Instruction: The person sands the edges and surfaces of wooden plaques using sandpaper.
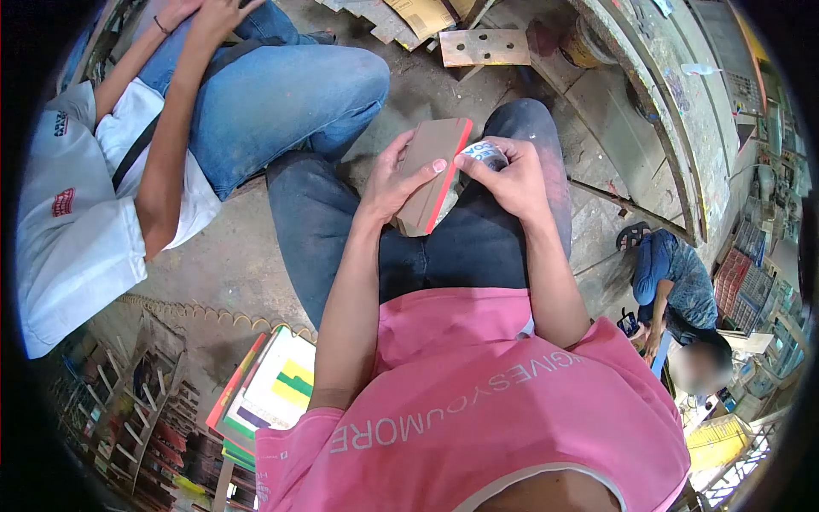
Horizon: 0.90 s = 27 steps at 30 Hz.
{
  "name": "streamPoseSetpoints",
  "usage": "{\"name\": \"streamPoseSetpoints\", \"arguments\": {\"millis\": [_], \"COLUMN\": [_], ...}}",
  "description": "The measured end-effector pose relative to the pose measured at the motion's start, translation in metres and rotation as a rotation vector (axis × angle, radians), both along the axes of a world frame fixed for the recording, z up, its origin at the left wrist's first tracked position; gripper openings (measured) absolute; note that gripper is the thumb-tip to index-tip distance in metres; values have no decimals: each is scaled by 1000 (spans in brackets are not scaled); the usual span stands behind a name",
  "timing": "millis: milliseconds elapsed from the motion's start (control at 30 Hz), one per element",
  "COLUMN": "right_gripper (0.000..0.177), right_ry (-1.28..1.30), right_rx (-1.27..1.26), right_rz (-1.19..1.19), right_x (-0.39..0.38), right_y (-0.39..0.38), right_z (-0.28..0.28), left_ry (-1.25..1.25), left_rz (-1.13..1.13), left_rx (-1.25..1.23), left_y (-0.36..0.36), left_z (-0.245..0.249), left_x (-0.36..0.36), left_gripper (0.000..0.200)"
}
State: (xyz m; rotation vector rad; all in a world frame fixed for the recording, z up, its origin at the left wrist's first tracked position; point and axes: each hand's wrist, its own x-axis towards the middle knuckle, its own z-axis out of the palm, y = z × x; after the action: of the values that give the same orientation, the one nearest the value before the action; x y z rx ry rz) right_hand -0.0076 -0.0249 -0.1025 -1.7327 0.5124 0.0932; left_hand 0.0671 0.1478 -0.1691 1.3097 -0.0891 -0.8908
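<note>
My left hand (394, 179) grips a brown book (431, 175) with red page edges, held upright over my lap. My right hand (510, 177) is closed around a small roll of white tape with blue print (486, 154), pressed against the book's red edge. My thumb and fingertip touch the book near its top corner. I sit in dark jeans and a pink shirt.
A person in a white shirt and blue jeans (256, 94) sits close on my left. Another person in blue (674, 290) crouches at the right. A stack of coloured books (269, 392) lies at my lower left. Wooden boards (482, 47) lie on the ground ahead.
</note>
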Motion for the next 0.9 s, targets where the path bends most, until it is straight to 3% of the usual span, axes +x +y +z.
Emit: {"name": "streamPoseSetpoints", "arguments": {"millis": [267, 400, 600, 900], "right_gripper": [23, 22, 19, 23], "right_ry": [28, -48, 50, 11], "right_rx": [-109, -56, 3, 1], "right_rz": [-222, -159, 134, -41], "right_x": [4, 2, -2, 0], "right_y": [-4, -2, 2, -4], "right_z": [5, 5, -2, 2], "left_ry": [-34, -24, -23, -4], "left_rz": [-48, 35, 59, -76], "left_rx": [-5, -4, -10, -15], "left_y": [1, -2, 0, 2], "left_z": [-5, -5, -2, 1], "left_x": [-1, 0, 1, 2], "left_gripper": [81, 78, 77, 78]}}
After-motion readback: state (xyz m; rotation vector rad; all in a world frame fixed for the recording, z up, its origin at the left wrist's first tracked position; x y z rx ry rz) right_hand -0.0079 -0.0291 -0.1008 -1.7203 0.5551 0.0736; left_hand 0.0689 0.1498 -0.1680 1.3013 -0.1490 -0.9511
